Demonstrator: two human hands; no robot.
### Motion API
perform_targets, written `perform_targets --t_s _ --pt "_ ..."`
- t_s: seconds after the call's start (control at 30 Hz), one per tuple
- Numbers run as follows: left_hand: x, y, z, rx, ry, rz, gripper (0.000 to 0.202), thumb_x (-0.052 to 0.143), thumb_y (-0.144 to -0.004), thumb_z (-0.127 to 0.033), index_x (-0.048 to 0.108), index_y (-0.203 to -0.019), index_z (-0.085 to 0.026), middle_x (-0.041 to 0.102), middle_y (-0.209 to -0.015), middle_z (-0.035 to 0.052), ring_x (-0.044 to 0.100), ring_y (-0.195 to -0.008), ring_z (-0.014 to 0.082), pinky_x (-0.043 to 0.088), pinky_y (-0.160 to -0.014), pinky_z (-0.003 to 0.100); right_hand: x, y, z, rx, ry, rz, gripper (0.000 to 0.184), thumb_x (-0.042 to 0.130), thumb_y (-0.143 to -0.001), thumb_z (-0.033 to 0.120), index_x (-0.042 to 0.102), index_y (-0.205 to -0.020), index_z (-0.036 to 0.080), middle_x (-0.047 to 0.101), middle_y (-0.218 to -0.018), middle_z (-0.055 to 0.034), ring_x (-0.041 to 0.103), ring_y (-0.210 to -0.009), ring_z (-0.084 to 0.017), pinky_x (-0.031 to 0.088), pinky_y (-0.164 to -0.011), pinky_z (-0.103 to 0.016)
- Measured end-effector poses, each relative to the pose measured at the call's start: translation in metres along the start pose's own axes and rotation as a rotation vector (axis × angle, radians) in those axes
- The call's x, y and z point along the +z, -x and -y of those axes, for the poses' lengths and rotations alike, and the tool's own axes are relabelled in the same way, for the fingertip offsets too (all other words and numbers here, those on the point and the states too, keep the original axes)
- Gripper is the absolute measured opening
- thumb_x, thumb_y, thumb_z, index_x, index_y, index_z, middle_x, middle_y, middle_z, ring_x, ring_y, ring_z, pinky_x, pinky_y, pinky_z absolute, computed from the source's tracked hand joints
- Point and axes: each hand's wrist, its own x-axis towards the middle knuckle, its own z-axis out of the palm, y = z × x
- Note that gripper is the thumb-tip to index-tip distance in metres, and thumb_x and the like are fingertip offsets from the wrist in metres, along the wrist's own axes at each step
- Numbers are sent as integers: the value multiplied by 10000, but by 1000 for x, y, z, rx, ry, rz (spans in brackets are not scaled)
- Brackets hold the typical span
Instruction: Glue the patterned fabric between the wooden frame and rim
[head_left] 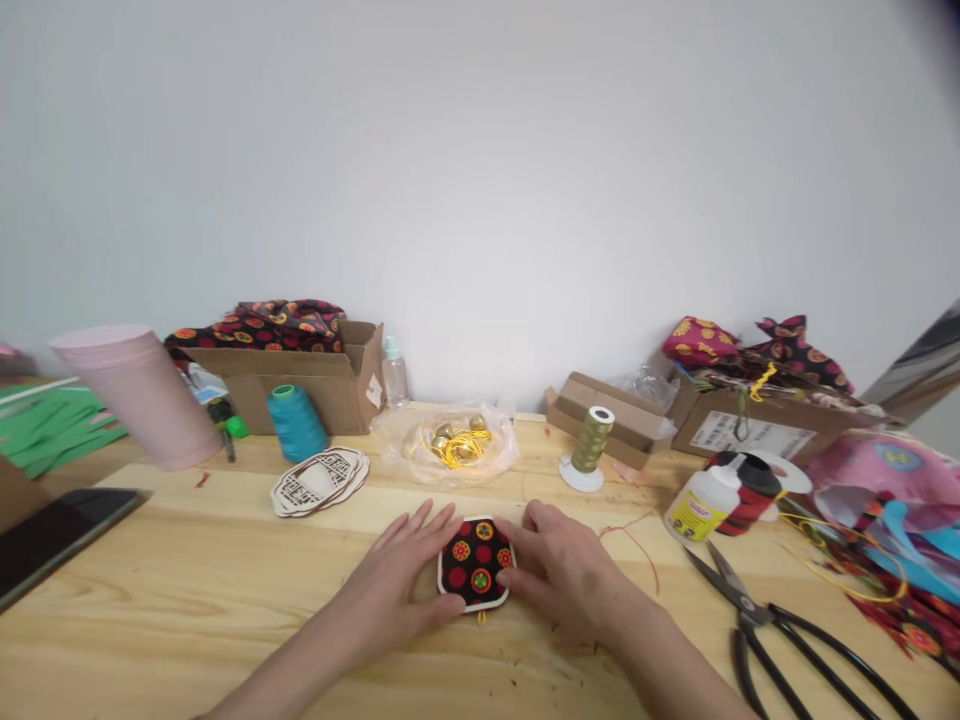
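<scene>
A small black fabric-covered piece (475, 563) with red and orange circles and a white edge lies on the wooden table (225, 590). My left hand (405, 575) rests flat on its left side with fingers stretched out. My right hand (559, 560) lies on its right side, fingers spread and pressing its edge. Both hands touch the piece from either side and lift nothing.
Black scissors (757, 625) lie at the right, by a glue bottle (701, 505). Behind are a gold thread spool (591, 440), a bag of gold bells (454, 440), wooden cut-outs (321, 480), a teal spool (295, 420), a pink cup (139, 395) and cardboard boxes of fabric (315, 375).
</scene>
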Motion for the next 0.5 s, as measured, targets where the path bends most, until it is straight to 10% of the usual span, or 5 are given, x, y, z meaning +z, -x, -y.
perform_targets --t_s 0.5 --pt "-3 -4 -4 24 -49 -13 605 524 -755 -435 364 -1303 -235 301 -1418 95 174 -1315 271 187 -1048 494 0 0 7 77 -18 -68 591 612 -623 619 561 -1114 294 518 -858 -36 496 -788 -203 334 -610 -266"
